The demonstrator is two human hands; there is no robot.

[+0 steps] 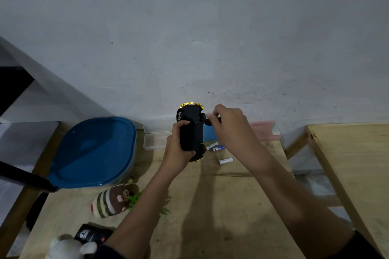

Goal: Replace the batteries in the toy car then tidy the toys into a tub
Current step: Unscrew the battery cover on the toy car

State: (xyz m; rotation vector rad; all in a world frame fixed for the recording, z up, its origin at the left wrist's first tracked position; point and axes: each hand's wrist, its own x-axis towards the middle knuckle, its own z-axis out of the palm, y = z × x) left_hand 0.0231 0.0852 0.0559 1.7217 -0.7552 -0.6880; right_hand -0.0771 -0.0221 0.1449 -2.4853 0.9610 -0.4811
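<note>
My left hand (177,149) grips a black toy car (192,130) with gold trim, held upside down above the wooden table (210,216), its underside facing me. My right hand (227,126) holds a dark screwdriver (212,121) against the car's right side. Three white batteries (216,148) lie loose on the table just right of the car. A tub with a blue lid (92,151) stands at the table's left.
A clear shallow container (155,139) and a pinkish one (265,130) sit by the wall. A striped plush (111,202), green plastic leaves (134,200), a black remote (90,235) and a white plush (67,248) lie near the front left. A second wooden table (353,164) stands at right.
</note>
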